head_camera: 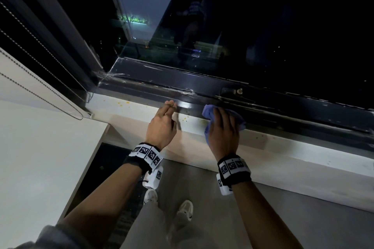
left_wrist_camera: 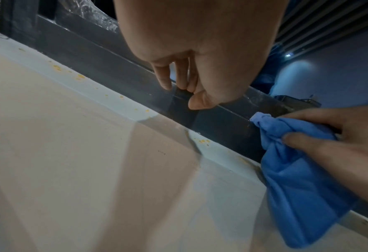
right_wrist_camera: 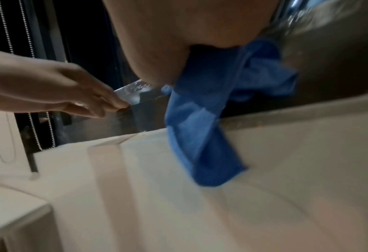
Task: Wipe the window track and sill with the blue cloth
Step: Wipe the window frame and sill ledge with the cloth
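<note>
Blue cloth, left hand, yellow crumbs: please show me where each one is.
blue cloth (left_wrist_camera: 297, 179), left wrist view, hanging fold.
left hand (head_camera: 160, 125), head view, back of hand.
yellow crumbs (left_wrist_camera: 79, 77), left wrist view, one crumb.

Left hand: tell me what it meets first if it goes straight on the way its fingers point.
The left hand points at the dark window track; its fingertips seem already at the track's near edge, so it meets that first, though contact is uncertain.

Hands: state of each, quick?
Left hand: open, holding nothing, fingertips touching the track.
Right hand: gripping the cloth against the track.
</note>
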Available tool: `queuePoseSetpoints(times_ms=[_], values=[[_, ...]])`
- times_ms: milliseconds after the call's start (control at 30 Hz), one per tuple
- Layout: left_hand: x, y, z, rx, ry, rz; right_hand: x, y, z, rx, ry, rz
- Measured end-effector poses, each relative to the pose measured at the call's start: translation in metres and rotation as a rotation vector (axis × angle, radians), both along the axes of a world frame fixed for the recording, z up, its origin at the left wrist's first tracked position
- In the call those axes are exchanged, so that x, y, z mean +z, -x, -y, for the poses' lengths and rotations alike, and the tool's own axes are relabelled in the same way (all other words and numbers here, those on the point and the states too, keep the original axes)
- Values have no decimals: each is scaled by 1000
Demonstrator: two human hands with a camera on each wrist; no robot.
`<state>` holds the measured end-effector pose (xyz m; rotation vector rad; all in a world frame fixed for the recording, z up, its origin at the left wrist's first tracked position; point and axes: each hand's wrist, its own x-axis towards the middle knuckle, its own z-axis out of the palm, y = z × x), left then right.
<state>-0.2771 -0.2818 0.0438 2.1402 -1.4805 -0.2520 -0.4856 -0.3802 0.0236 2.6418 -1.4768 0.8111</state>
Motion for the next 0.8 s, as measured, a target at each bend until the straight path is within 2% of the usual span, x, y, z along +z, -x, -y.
queuePoseSetpoints(times_ms=[167, 300, 400, 500, 633, 700, 800], values=[[3, 5, 2, 11, 14, -18, 12, -54, -17, 74, -56, -27], [10, 3, 0, 9, -19, 44, 24, -82, -13, 156, -104, -73], [11, -1, -2, -5, -33, 57, 24, -58, -5, 152, -70, -108], [4, -1, -2, -6, -32, 29, 23, -24, 5, 58, -107, -45], [-4, -1, 0, 1, -22, -9, 42, 16, 4, 54, -98, 112], [-5, -2, -1, -3, -26, -1, 51, 41, 6, -33, -13, 156], [-5, -3, -1, -13, -26, -5, 41, 70, 18, -253, 54, 94]])
